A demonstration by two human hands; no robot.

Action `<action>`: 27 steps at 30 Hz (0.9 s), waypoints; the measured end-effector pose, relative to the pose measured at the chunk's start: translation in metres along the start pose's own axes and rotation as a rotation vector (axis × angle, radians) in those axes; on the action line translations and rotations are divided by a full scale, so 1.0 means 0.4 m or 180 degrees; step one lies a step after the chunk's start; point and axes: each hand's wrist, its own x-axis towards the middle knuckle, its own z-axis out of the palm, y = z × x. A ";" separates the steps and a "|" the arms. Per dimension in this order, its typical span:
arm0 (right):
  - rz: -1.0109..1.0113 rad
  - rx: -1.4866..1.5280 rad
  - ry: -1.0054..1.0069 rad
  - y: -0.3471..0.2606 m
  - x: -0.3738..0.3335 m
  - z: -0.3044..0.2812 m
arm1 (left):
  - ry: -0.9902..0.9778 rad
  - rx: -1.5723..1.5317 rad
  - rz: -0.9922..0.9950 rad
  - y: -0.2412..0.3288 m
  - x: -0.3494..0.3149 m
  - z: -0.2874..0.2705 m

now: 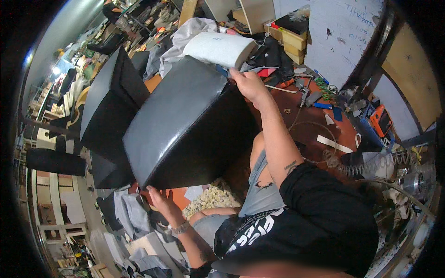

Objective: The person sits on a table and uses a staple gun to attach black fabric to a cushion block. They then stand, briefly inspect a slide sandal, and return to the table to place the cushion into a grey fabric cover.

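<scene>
A large black box-shaped piece covered in smooth, leather-like material (171, 116), like an upholstered ottoman, is tilted in front of me. My right hand (249, 85) grips its far right corner, thumb on the top edge and fingers mostly hidden behind. At the near left corner, my left hand (161, 201) holds the lower edge, its fingertips partly out of sight. A second black upholstered block (109, 97) stands just to the left of the held piece. Behind the far end lies a white foam block (218, 47) with faint marks on it.
Grey cloth (187, 34) is heaped by the foam. Yellow bins (293, 46) stand against the wall. Tools and scraps litter the red surface (308, 118) at right, beside an orange-and-black device (381, 121) and a coiled air hose (371, 163). Fabric pieces (132, 211) lie at lower left.
</scene>
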 end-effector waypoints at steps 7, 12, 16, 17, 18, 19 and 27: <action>-0.0109 -0.0229 -0.0171 -0.066 -0.084 -0.067 | -0.0174 0.0104 -0.0083 -0.024 -0.019 -0.051; -0.0289 -0.0699 -0.0187 -0.050 -0.074 -0.063 | -0.0221 0.0251 0.0077 -0.035 -0.022 -0.049; -0.1060 -0.0437 0.0041 0.010 -0.088 -0.079 | -0.0445 0.0450 -0.0260 -0.055 -0.052 -0.102; -0.0939 -0.0098 0.0099 0.033 -0.100 -0.084 | -0.0552 0.0353 -0.0390 -0.066 -0.067 -0.128; -0.1012 0.0058 0.0050 0.057 -0.130 -0.101 | -0.0524 0.0378 -0.0470 -0.080 -0.096 -0.158; -0.0355 -0.0108 0.0179 0.083 -0.167 -0.121 | -0.0587 0.0567 -0.0378 -0.097 -0.121 -0.189; -0.1746 -0.2193 -0.0144 0.202 -0.383 -0.104 | -0.0726 0.1578 -0.1894 -0.187 -0.370 -0.435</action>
